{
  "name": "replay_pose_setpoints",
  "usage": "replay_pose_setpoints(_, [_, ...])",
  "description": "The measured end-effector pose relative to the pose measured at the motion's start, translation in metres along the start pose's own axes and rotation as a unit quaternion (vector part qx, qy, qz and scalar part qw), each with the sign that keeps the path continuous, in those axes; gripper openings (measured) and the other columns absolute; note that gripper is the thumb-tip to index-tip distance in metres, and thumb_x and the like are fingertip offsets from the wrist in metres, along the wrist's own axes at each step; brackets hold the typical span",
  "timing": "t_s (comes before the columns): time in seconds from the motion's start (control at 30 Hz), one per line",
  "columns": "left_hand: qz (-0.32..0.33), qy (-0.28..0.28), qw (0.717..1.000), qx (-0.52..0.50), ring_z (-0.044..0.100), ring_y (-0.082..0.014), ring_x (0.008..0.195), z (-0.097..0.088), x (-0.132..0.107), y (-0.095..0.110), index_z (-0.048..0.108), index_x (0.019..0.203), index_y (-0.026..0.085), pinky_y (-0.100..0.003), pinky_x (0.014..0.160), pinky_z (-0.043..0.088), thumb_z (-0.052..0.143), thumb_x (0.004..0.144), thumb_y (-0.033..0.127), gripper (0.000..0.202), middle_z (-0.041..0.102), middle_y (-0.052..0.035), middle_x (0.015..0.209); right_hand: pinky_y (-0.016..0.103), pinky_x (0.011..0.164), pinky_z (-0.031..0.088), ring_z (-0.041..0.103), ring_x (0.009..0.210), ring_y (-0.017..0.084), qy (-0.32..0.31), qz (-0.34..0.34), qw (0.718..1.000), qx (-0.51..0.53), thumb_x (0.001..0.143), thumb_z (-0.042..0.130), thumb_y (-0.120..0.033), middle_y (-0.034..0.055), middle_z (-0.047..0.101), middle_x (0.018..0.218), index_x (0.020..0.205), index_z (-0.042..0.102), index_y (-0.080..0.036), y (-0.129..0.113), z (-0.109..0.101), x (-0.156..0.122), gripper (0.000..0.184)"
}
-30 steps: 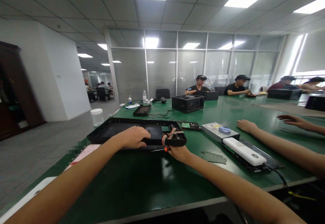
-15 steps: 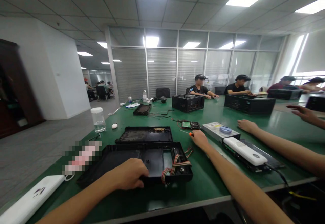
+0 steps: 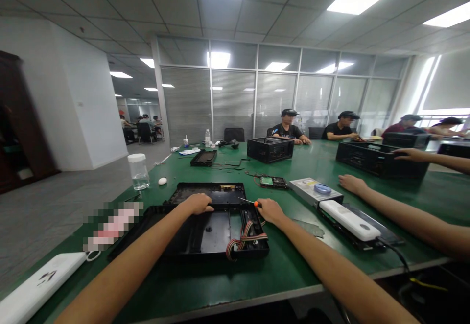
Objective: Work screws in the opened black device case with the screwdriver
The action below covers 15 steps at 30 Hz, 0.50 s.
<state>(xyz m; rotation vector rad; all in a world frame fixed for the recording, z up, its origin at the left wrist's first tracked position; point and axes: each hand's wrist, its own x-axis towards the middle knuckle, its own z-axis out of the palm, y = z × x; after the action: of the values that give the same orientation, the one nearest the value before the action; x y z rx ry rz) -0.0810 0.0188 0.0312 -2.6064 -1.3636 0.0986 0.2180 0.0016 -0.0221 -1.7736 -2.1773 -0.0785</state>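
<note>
A black open case shell lies on the green table right in front of me, with a bundle of striped ribbon cable at its right end. My left hand curls over the shell's far rim. My right hand is closed round a small screwdriver with an orange collar, its thin shaft pointing left over the shell's far right corner. A second black shell lies just behind.
Beside me on the right a co-worker's forearms reach over the table near a grey drive and a white power bank. A circuit board, a clear jar, black cases and seated people lie further back.
My right hand came back from the circuit board area to the shell's far right corner with the screwdriver. My left hand shifted from the near rim to the far rim.
</note>
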Motion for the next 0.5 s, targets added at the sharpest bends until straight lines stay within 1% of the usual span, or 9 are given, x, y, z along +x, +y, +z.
replay_pose_setpoints(0.03, [0.012, -0.007, 1.000, 0.001, 0.059, -0.0211, 0.084, 0.005, 0.002, -0.003, 0.061, 0.085, 0.018, -0.027, 0.070, 0.043, 0.051, 0.078, 0.039, 0.025, 0.063, -0.0099, 0.089, 0.025, 0.069, 0.037, 0.058, 0.083, 0.019, -0.001, 0.009, 1.000, -0.020, 0.079, 0.046, -0.032, 0.0072, 0.065, 0.086, 0.086, 0.064, -0.021, 0.001, -0.001, 0.001, 0.022])
replay_pose_setpoints(0.1, [0.026, -0.020, 0.999, 0.002, 0.058, -0.0201, 0.084, 0.008, 0.003, -0.006, 0.061, 0.085, 0.019, -0.026, 0.070, 0.043, 0.055, 0.075, 0.032, 0.018, 0.063, -0.0081, 0.089, 0.027, 0.069, 0.038, 0.059, 0.083, 0.020, -0.005, 0.029, 0.999, -0.042, 0.079, 0.046, -0.034, 0.0089, 0.065, 0.087, 0.086, 0.065, -0.021, 0.005, -0.003, 0.003, 0.023])
replay_pose_setpoints(0.17, [0.021, -0.030, 0.999, -0.002, 0.058, -0.0198, 0.083, 0.004, 0.000, -0.008, 0.060, 0.087, 0.019, -0.026, 0.070, 0.043, 0.058, 0.072, 0.029, 0.018, 0.062, -0.0072, 0.088, 0.029, 0.068, 0.039, 0.059, 0.083, 0.022, -0.007, 0.049, 0.997, -0.052, 0.077, 0.048, -0.034, 0.0106, 0.065, 0.087, 0.085, 0.066, -0.020, 0.012, -0.004, 0.005, 0.024])
replay_pose_setpoints(0.2, [0.021, -0.021, 1.000, -0.007, 0.057, -0.0195, 0.083, 0.002, -0.002, -0.007, 0.060, 0.090, 0.018, -0.026, 0.070, 0.043, 0.060, 0.070, 0.027, 0.022, 0.061, -0.0071, 0.089, 0.029, 0.068, 0.039, 0.059, 0.083, 0.023, -0.009, 0.057, 0.997, -0.054, 0.076, 0.048, -0.034, 0.0111, 0.065, 0.086, 0.084, 0.066, -0.020, 0.015, -0.005, 0.006, 0.024])
replay_pose_setpoints(0.27, [0.041, 0.033, 0.998, -0.017, 0.055, -0.0187, 0.089, -0.003, -0.006, -0.003, 0.057, 0.097, 0.018, -0.026, 0.075, 0.042, 0.063, 0.068, 0.023, 0.030, 0.058, -0.0070, 0.097, 0.029, 0.067, 0.039, 0.059, 0.081, 0.023, -0.011, 0.068, 0.996, -0.051, 0.075, 0.049, -0.034, 0.0114, 0.066, 0.086, 0.082, 0.067, -0.019, 0.022, -0.004, 0.007, 0.024])
replay_pose_setpoints(0.3, [0.066, 0.067, 0.995, -0.019, 0.052, -0.0184, 0.092, -0.005, -0.007, 0.001, 0.057, 0.098, 0.019, -0.026, 0.079, 0.041, 0.063, 0.068, 0.021, 0.031, 0.056, -0.0067, 0.101, 0.029, 0.066, 0.039, 0.059, 0.081, 0.023, -0.009, 0.072, 0.996, -0.043, 0.075, 0.050, -0.034, 0.0111, 0.066, 0.085, 0.082, 0.067, -0.019, 0.025, -0.004, 0.007, 0.024])
replay_pose_setpoints(0.37, [0.133, 0.119, 0.984, -0.018, 0.048, -0.0178, 0.098, -0.004, -0.009, 0.010, 0.059, 0.095, 0.021, -0.027, 0.085, 0.037, 0.059, 0.072, 0.019, 0.023, 0.052, -0.0053, 0.106, 0.027, 0.065, 0.038, 0.059, 0.080, 0.022, 0.010, 0.082, 0.997, -0.008, 0.077, 0.047, -0.036, 0.0100, 0.066, 0.085, 0.083, 0.066, -0.020, 0.029, -0.005, 0.009, 0.026])
replay_pose_setpoints(0.43, [0.182, 0.143, 0.973, -0.014, 0.046, -0.0171, 0.099, 0.001, -0.008, 0.020, 0.062, 0.087, 0.021, -0.028, 0.087, 0.036, 0.053, 0.078, 0.019, 0.013, 0.051, -0.0048, 0.106, 0.025, 0.064, 0.037, 0.059, 0.078, 0.019, 0.043, 0.092, 0.994, 0.040, 0.080, 0.043, -0.038, 0.0090, 0.066, 0.083, 0.085, 0.065, -0.019, 0.032, -0.006, 0.011, 0.030])
replay_pose_setpoints(0.5, [0.199, 0.157, 0.967, -0.002, 0.045, -0.0175, 0.098, 0.006, -0.006, 0.028, 0.063, 0.082, 0.020, -0.029, 0.085, 0.037, 0.050, 0.080, 0.020, 0.013, 0.050, -0.0058, 0.105, 0.023, 0.063, 0.037, 0.059, 0.074, 0.018, 0.071, 0.093, 0.989, 0.087, 0.083, 0.039, -0.040, 0.0080, 0.065, 0.078, 0.084, 0.064, -0.017, 0.033, -0.007, 0.012, 0.034])
